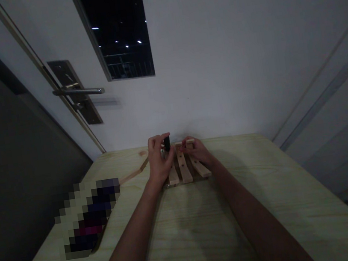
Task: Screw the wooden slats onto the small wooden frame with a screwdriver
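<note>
Near the table's far edge, several pale wooden strips with dark holes lie side by side, among them a middle strip [184, 170] and a right strip [201, 167] that slants outward. A brownish sheet or base shows in part beneath them. My left hand [158, 158] pinches a small upright black piece [167, 143] between thumb and fingers, above the left strip [173, 176]. At the far end of the strips, my right hand [198, 149] closes around the upright wooden end of the right strip. Its fingertips are partly hidden behind the wood.
The pale wood-grain table [252, 206] meets a white door [218, 76] with a metal handle [79, 92] and a dark window [121, 30]. A thin angled wooden stick [131, 176] lies left of my hands, beside a pixelated dark object [92, 219].
</note>
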Demonstrator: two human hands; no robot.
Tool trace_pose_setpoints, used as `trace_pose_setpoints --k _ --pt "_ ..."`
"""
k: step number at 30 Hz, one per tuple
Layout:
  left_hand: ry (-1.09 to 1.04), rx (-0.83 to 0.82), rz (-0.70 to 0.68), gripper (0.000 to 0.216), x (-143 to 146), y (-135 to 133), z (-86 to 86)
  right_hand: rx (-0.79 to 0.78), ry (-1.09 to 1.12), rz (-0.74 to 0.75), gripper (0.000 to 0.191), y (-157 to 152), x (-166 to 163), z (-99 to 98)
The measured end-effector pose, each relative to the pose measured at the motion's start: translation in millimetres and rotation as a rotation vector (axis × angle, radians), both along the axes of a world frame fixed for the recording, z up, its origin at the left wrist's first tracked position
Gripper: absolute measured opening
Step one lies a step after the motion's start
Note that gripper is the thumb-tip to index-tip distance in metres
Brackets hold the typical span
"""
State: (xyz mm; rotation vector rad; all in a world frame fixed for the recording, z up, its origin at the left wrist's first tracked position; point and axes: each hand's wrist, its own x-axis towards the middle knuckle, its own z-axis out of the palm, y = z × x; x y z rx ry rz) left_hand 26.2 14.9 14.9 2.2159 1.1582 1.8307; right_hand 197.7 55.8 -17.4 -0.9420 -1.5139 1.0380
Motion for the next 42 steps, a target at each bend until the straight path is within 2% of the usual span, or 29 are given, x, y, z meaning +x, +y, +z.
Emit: trace_pose_setpoints --k 15,29,35,42 --pt "0.012 -0.031 0.022 0.035 -1.0 -0.2 0.7 -0.028 0.029 0.024 0.033 3.7 1.3 -2.6" --pt "0.003 -0.020 0.009 0.039 -1.3 1.0 -1.1 0.053 0.060 -0.031 0.030 2.9 6.0 -9.1" --pt "-0.019 -0.023 -0.002 0.044 -0.3 2.1 -4.1 -0.010 0.087 -0.030 0.041 0.9 3.9 -6.6" --pt "-0.017 -0.008 -0.007 0.042 -0.5 1.0 -3.8 -0.044 0.113 -0.036 0.039 0.5 3.2 -5.8"
